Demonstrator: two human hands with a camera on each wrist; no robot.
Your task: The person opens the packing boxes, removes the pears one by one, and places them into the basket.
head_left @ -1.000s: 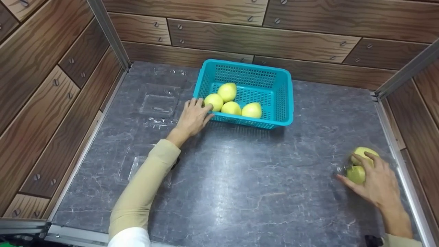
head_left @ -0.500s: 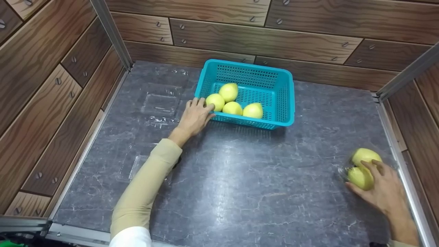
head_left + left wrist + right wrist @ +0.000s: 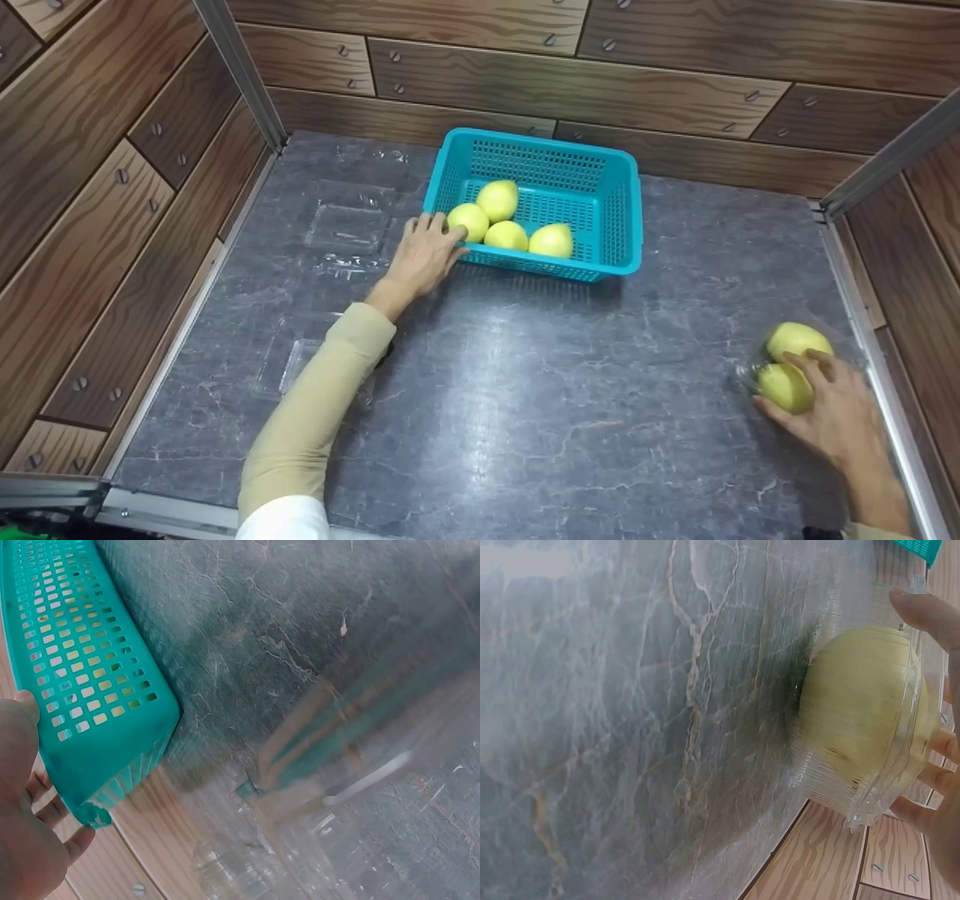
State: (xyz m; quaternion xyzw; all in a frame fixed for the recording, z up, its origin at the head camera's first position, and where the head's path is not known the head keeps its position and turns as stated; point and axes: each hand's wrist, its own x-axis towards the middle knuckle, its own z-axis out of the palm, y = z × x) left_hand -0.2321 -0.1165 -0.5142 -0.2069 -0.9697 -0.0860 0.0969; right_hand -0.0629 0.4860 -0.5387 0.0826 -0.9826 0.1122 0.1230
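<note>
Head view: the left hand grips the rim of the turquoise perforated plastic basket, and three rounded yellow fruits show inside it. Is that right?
Not quite: the count is off. The head view shows four rounded yellow fruits inside the turquoise perforated plastic basket, not three. The left hand does grip its rim, as you say.

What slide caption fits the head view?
Left hand grips a teal basket of four yellow fruits; right hand holds two more in a clear container.
</note>
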